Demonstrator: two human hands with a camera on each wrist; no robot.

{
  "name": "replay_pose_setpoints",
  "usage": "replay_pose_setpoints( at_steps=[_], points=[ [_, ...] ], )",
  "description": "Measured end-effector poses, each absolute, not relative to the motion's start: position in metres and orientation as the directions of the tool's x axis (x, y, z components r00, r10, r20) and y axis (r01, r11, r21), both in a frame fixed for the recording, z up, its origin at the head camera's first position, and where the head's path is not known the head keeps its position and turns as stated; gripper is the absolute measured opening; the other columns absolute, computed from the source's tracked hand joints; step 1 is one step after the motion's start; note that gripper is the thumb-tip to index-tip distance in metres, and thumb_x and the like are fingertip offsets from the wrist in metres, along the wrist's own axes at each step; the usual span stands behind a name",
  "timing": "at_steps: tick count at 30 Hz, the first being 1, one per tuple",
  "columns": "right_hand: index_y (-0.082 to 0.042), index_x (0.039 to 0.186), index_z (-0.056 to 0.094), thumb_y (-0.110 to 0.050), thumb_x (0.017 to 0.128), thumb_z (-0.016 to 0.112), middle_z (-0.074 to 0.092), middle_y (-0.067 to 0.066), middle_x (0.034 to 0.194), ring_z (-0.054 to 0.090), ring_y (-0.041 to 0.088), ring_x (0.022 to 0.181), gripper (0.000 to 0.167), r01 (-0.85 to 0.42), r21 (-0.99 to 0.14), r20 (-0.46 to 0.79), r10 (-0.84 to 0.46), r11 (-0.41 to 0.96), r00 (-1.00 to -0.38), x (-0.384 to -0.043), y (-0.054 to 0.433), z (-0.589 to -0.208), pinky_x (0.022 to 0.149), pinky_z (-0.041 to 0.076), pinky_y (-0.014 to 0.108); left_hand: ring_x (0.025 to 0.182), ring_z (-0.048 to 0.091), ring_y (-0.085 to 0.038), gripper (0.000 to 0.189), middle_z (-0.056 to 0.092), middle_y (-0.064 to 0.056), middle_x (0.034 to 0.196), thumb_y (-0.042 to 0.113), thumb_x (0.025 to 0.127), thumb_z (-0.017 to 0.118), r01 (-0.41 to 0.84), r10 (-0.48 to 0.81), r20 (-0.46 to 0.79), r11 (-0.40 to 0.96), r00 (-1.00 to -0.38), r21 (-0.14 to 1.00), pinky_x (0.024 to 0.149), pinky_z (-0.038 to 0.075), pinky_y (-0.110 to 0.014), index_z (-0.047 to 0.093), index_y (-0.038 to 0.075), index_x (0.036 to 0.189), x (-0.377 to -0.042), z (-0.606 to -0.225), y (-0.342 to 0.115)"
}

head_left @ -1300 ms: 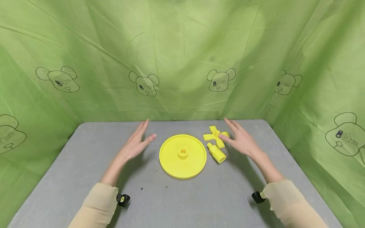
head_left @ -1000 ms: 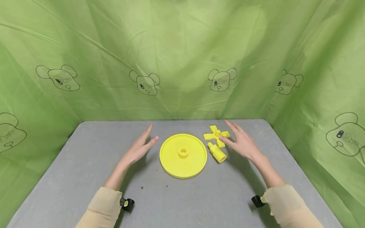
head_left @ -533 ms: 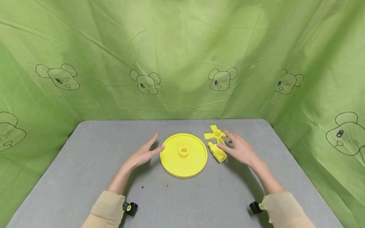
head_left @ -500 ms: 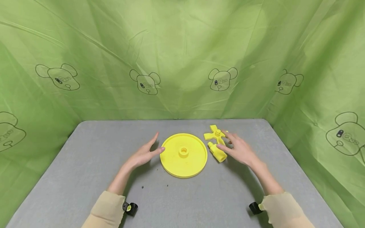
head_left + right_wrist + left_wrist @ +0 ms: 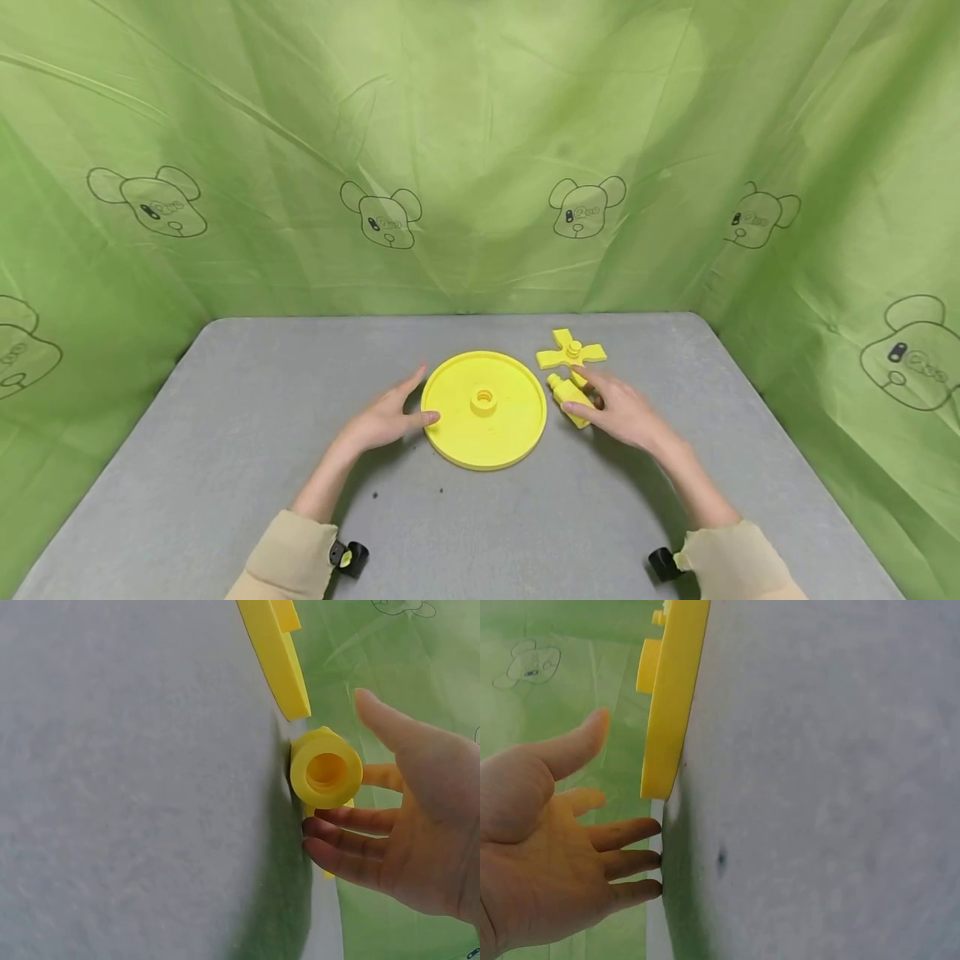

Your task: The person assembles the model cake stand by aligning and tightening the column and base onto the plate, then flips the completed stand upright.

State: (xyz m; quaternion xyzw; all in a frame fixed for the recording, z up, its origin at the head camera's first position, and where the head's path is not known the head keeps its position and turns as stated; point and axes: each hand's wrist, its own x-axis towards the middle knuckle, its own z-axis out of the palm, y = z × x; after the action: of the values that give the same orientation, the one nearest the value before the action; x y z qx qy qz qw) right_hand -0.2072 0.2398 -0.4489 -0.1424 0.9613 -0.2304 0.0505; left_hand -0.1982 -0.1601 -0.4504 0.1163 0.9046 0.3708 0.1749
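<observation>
A yellow round disc (image 5: 517, 425) with a low rim and a hollow threaded hub in its middle lies flat on the grey table. My left hand (image 5: 382, 421) is at its left edge, fingers extended and thumb over the rim; the left wrist view shows the palm apart from the disc (image 5: 671, 712). To the right, a yellow bottle-shaped cylinder (image 5: 567, 400) with a threaded neck lies on its side. My right hand (image 5: 626, 417) reaches around it. In the right wrist view its thumb stands clear of the cylinder's hollow end (image 5: 304, 772), with fingertips low beside it.
Just behind the cylinder lies a yellow four-armed cross piece (image 5: 555, 358) with a threaded stub. Green fabric (image 5: 480, 167) with printed bear heads hangs along the back and sides of the table (image 5: 480, 542). Small dark specks dot the tabletop.
My left hand has moved right and nearer to me, up to the disc's edge. My right hand has come down from the cross piece to the cylinder. The yellow pieces lie as before.
</observation>
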Motion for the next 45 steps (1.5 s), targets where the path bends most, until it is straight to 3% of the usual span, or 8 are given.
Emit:
replay_pose_setpoints(
  at_steps=[4,7,10,26,45],
  points=[
    [-0.017,0.157,0.044,-0.054,0.093,0.071,0.068,0.014,0.136,0.067,0.031,0.115,0.079,-0.266,-0.452,-0.009,-0.302,0.852,-0.953,-0.204,0.238,-0.451,0.097,0.053,0.054,0.158,0.018,-0.047,0.09,0.023,-0.02,0.171,0.041,0.099,0.067,0.071,0.316,-0.237,0.721,-0.919,0.689,0.124,0.022,-0.07,0.014,0.018,0.167,-0.196,-0.452,-0.156],
    [-0.014,0.157,0.045,-0.052,0.092,0.074,0.06,0.018,0.148,0.057,0.041,0.135,0.081,-0.272,-0.449,-0.002,-0.306,0.851,-0.952,-0.202,0.237,-0.452,0.109,0.046,0.063,0.158,0.017,-0.048,0.088,0.025,-0.023,0.169,0.038,0.098,0.068,0.065,0.3,-0.236,0.733,-0.924,0.677,0.122,0.023,-0.072,0.017,0.017,0.167,-0.195,-0.454,-0.154],
    [-0.014,0.157,0.044,-0.051,0.09,0.076,0.054,0.018,0.154,0.051,0.043,0.141,0.082,-0.269,-0.45,-0.013,-0.307,0.852,-0.952,-0.201,0.235,-0.454,0.113,0.043,0.064,0.158,0.016,-0.047,0.087,0.025,-0.023,0.169,0.036,0.097,0.07,0.061,0.289,-0.236,0.742,-0.928,0.668,0.123,0.022,-0.071,0.02,0.015,0.166,-0.194,-0.455,-0.153],
    [-0.015,0.155,0.047,-0.037,0.093,0.076,0.057,0.018,0.151,0.055,0.043,0.137,0.073,-0.258,-0.462,0.004,-0.289,0.848,-0.957,-0.2,0.229,-0.457,0.106,0.048,0.064,0.16,0.015,-0.044,0.087,0.029,-0.015,0.17,0.033,0.096,0.072,0.098,0.296,-0.195,0.744,-0.935,0.661,0.126,0.019,-0.067,0.025,0.01,0.165,-0.187,-0.46,-0.152],
    [-0.01,0.153,0.049,-0.032,0.096,0.071,0.057,0.019,0.151,0.052,0.044,0.141,0.065,-0.237,-0.522,0.009,-0.272,0.819,-0.962,-0.197,0.229,-0.459,0.113,0.043,0.064,0.159,0.018,-0.044,0.081,0.031,-0.017,0.168,0.031,0.098,0.071,0.081,0.282,-0.213,0.758,-0.935,0.647,0.125,0.021,-0.068,0.028,0.009,0.163,-0.179,-0.457,-0.151]
  ],
)
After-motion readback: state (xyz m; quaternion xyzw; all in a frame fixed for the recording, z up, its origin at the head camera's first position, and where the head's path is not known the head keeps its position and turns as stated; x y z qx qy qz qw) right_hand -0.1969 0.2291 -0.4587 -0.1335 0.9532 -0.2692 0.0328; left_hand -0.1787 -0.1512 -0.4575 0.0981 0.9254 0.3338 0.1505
